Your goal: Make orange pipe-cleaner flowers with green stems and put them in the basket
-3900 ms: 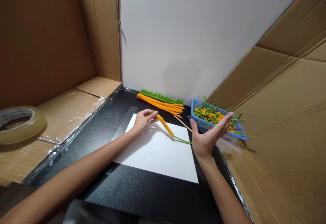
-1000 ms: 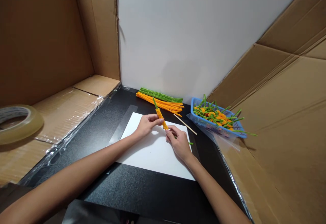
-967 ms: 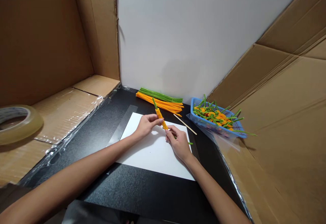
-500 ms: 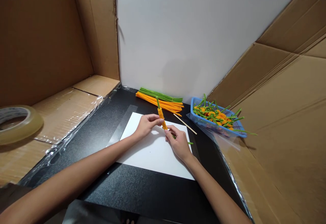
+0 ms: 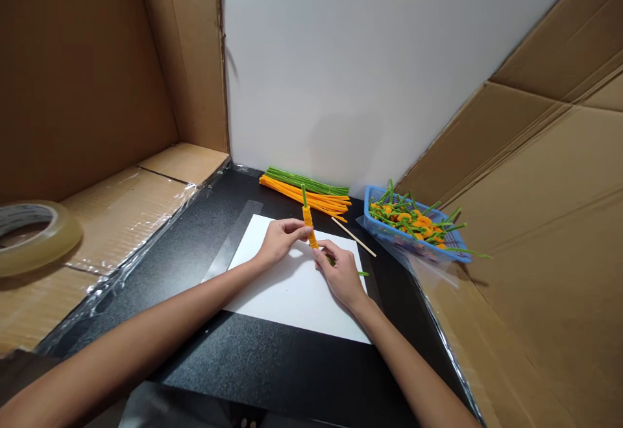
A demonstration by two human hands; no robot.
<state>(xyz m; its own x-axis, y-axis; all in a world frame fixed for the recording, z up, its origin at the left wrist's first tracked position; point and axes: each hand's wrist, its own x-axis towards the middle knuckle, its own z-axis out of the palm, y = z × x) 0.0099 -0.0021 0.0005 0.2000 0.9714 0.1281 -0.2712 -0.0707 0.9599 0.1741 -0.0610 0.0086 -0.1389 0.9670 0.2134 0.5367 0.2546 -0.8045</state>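
Over a white sheet of paper [image 5: 292, 301], an orange pipe cleaner coil [image 5: 307, 217] stands nearly upright, with a green pipe cleaner [image 5: 304, 194] sticking out of its top. My left hand [image 5: 276, 244] pinches the coil along its side between thumb and fingers. At its lower end, the thumb and fingers of my right hand [image 5: 341, 277] are closed on it. Green pipe cleaner also shows inside the right hand, and a green end [image 5: 363, 273] pokes out beyond it. My fingers hide the coil's bottom.
Behind the paper lie bundles of green [image 5: 306, 180] and orange pipe cleaners [image 5: 311, 198]. A thin wooden stick [image 5: 354, 237] rests to their right. The blue basket [image 5: 370, 220] holds curled orange and green pieces. At far left is a tape roll [image 5: 63, 240]; cardboard walls stand at both sides.
The top of the coil and its green stem have tilted slightly to the right. Both hands keep nearly the same place and grip.
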